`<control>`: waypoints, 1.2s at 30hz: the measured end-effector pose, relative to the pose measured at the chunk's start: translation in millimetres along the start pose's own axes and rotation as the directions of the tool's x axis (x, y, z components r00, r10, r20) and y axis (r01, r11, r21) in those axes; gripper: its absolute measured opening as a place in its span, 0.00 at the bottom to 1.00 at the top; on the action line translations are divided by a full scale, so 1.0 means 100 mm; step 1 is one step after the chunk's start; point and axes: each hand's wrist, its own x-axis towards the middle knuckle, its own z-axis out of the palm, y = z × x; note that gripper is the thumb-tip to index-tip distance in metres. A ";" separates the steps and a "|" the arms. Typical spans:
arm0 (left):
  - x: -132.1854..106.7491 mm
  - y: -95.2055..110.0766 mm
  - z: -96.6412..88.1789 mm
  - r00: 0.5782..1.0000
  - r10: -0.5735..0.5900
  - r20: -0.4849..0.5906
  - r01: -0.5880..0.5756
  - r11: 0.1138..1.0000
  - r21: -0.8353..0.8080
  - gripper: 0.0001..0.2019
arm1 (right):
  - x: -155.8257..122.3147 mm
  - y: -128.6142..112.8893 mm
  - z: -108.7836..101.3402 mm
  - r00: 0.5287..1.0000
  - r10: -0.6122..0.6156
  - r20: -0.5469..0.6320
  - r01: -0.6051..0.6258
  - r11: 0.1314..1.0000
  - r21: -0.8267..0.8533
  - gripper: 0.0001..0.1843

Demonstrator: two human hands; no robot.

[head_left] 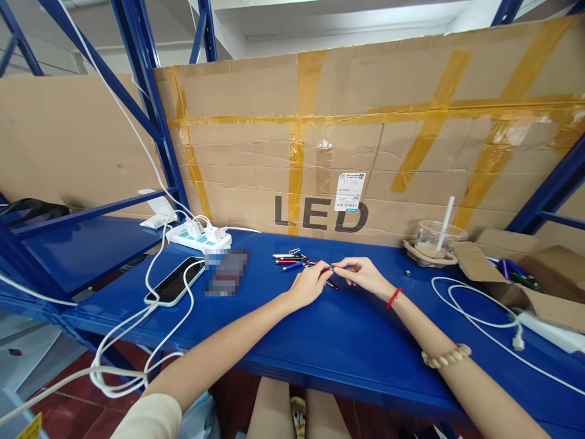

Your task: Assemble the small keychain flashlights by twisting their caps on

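Blue tabletop (pixel 365 347) was seen under L hand (pixel 308 284) & R hand (pixel 364 275), both w/ fingertips pinched. Just past L, loose pens (pixel 292 267) (red/blue/silver) were strewn. Btwn hands, slim red pen (pixel 325 271) was gripped by L, its end by R.

A taped cardboard panel (pixel 256 164) stands behind the blue table (pixel 365 347). Blue metal posts (pixel 159 128) flank it. Dark-red tiles (pixel 86 414) cover the floor.
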 end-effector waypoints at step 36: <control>0.02 -0.04 0.00 0.985 0.171 0.032 -0.167 0.981 -0.098 0.12 | -0.05 -0.01 -0.07 0.989 -0.133 0.072 0.132 0.991 0.014 0.16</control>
